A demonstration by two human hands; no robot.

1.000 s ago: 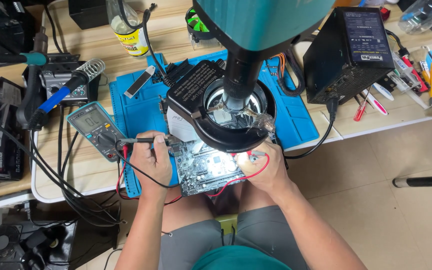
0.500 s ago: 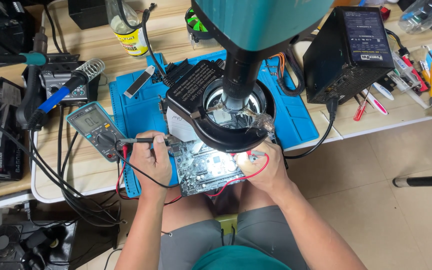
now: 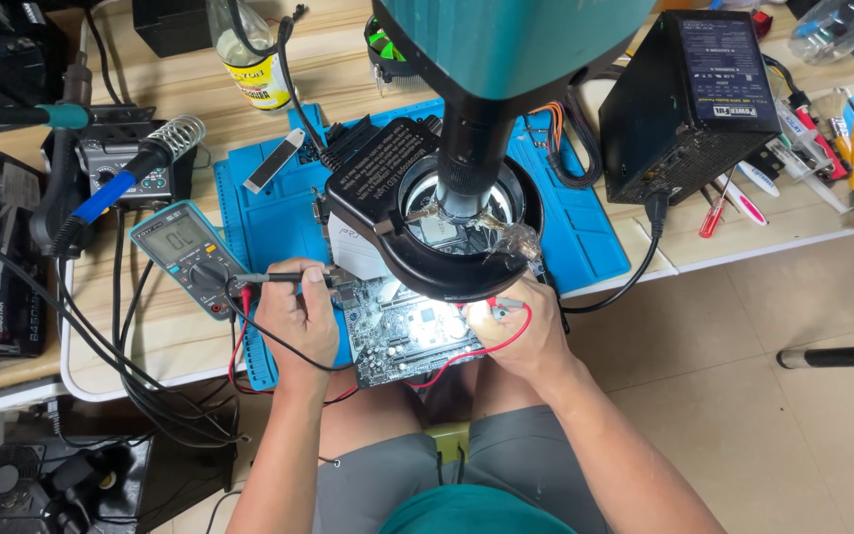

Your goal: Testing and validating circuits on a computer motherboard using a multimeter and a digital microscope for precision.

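Observation:
A circuit board [image 3: 402, 331] lies at the near edge of a blue work mat [image 3: 279, 213], lit from above by a black ring lamp [image 3: 437, 237] under a teal microscope head [image 3: 506, 49]. My left hand [image 3: 298, 321] grips a black test probe [image 3: 284, 279] that points right onto the board's left side. My right hand [image 3: 521, 331] pinches a red test probe [image 3: 501, 305] at the board's right side. Red and black leads run from the probes to a grey and teal multimeter [image 3: 190, 255] left of the board.
A soldering iron with a blue handle [image 3: 116, 188] rests in its coil stand at left. A black power supply box [image 3: 689, 94] stands at right, with pens and tools [image 3: 822, 138] beyond it. A bottle [image 3: 249, 54] stands at the back. Cables hang off the table's left front.

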